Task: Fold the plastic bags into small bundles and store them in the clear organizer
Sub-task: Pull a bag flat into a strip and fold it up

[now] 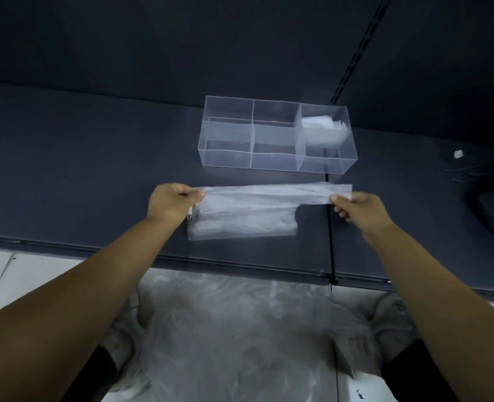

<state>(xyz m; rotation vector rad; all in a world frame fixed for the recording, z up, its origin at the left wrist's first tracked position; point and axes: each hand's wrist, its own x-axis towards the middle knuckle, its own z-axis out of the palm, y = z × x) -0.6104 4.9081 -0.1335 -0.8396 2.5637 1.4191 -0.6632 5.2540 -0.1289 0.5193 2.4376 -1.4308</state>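
From where I stand, the person has a thin plastic bag (248, 210) pulled out sideways over the dark shelf (95, 158). The left hand (173, 201) pinches one end between thumb and curled fingers, and the right hand (356, 207) pinches the other end, which looks like the narrow handle strip. I take the sideways tension to be for flattening the film and drawing a straight edge before the next fold. The bag is cloudy, near-colourless and finely creased along its length. Its upper band is taut, while the wider lower panel sags slack toward the shelf; I cannot tell whether that panel rests on the surface or hangs just above it. Just beyond the bag sits the clear organizer (225, 158), a rigid box with sharp edges and glossy walls, split by thin dividers into six open-topped cells. It is placed within easy reach so each finished packet can be dropped in. One pale folded bundle (321, 126) already lies in the right-end section, seemingly the far cell; the other cells look bare. The shelf is matt and charcoal, which makes the translucent film easy to see. Down on the pale floor, between the person's light shoes (393, 323), a loose, crinkled heap of bags (234, 329) waits, so I judge the job to be near its start.
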